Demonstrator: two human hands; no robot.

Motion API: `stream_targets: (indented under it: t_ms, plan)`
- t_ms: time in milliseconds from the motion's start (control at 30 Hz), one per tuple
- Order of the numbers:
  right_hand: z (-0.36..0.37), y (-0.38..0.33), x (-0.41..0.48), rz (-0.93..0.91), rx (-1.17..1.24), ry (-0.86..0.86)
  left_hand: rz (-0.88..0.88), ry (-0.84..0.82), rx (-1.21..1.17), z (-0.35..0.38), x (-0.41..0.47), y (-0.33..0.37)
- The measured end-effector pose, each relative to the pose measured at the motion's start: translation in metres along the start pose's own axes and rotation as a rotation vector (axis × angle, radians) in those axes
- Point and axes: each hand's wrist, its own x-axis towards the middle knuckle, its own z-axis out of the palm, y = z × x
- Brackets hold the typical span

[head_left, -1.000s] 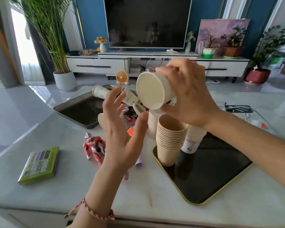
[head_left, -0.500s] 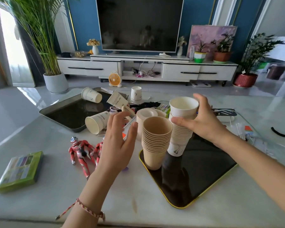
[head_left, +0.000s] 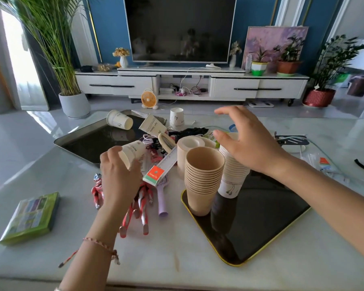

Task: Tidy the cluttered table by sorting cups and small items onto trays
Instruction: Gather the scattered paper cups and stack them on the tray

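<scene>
Curled fingers of the left hand (head_left: 118, 177) gripped a tipped white paper cup (head_left: 133, 152) at the edge of the clutter (head_left: 156, 143), just beside the grey tray (head_left: 86, 141) — likely to carry it to the stacks. The right hand (head_left: 250, 143) was open, fingers spread over the white cup stack (head_left: 232, 179), which stood beside the brown cup stack (head_left: 203, 179) on the yellow-rimmed black tray (head_left: 267, 223) — the grey tray held one loose cup (head_left: 119, 122) on its side.
</scene>
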Motion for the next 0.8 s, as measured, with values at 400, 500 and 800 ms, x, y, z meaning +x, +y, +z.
stream_targets:
  t_ms: [400,500,800]
  plan:
    - [0.028,-0.034,0.032,-0.022,0.119,-0.065,-0.264,-0.070,-0.094,0.032,0.050,-0.027]
    - [0.026,-0.033,0.031,-0.011,0.111,-0.080,-0.279,-0.178,-0.096,0.040,0.048,-0.030]
    - [0.009,-0.038,0.025,-0.081,0.090,-0.079,0.219,0.332,-0.232,0.008,0.005,0.024]
